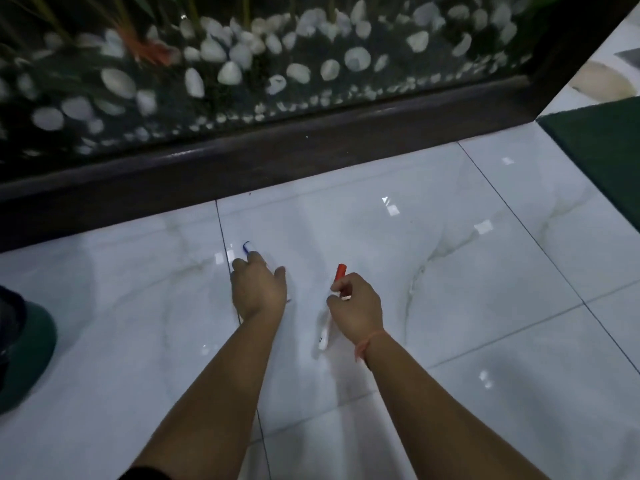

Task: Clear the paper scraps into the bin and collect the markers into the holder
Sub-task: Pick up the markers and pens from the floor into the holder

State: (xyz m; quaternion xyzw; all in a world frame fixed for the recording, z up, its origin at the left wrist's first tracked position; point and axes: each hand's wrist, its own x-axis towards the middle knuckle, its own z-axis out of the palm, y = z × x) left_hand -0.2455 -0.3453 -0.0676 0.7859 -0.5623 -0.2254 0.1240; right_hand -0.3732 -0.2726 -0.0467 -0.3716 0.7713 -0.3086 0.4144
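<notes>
A white marker with a red cap (340,271) lies tilted on the glossy white tile floor (467,271). My right hand (358,308) is closed around its upper part, and its white body sticks out below my palm. My left hand (258,287) rests palm down on the floor to the left, fingers curled. A blue-tipped item, seemingly a blue marker (246,247), pokes out past the fingertips, with the rest hidden under the hand. I cannot see whether that hand grips it. No paper scraps or holder are in view.
A dark wooden sill (277,161) under a glass panel with white pebbles (228,72) behind it runs across the back. A green mat (599,157) lies at the right. A dark green rounded object (27,358) sits at the left edge.
</notes>
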